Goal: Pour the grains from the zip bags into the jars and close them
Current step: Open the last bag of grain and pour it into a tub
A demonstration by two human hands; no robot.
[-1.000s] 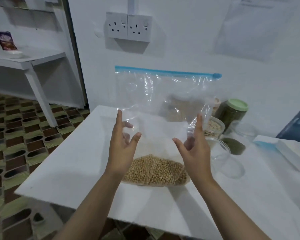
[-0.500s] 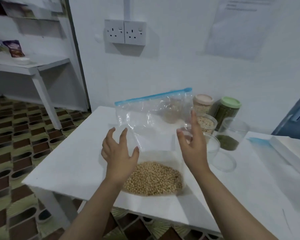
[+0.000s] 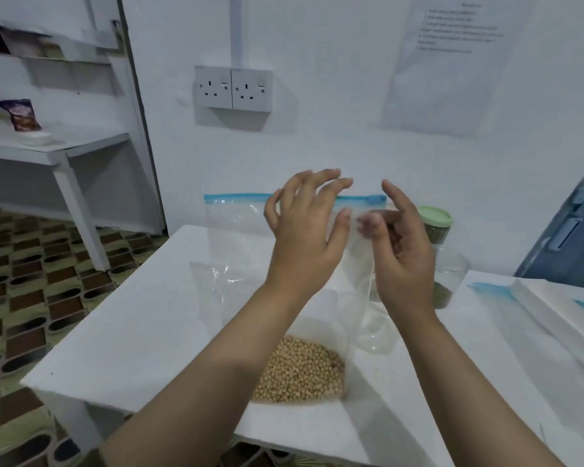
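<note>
Both hands, left hand (image 3: pixel 304 237) and right hand (image 3: pixel 402 251), have risen up the zip bag (image 3: pixel 236 237), whose blue seal again stands level.

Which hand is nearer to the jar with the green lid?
The right hand. It is just left of the green-lid jar, almost overlapping it in view. The left hand is farther left, in front of the zip bag.

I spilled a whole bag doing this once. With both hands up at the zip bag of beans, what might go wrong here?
1. The zip bag stands tall and floppy with the beans at its base; it may flop once unzipped.
2. The right hand works just above an open clear jar, so it might knock it.
3. The bag sits near the table front edge.
</note>
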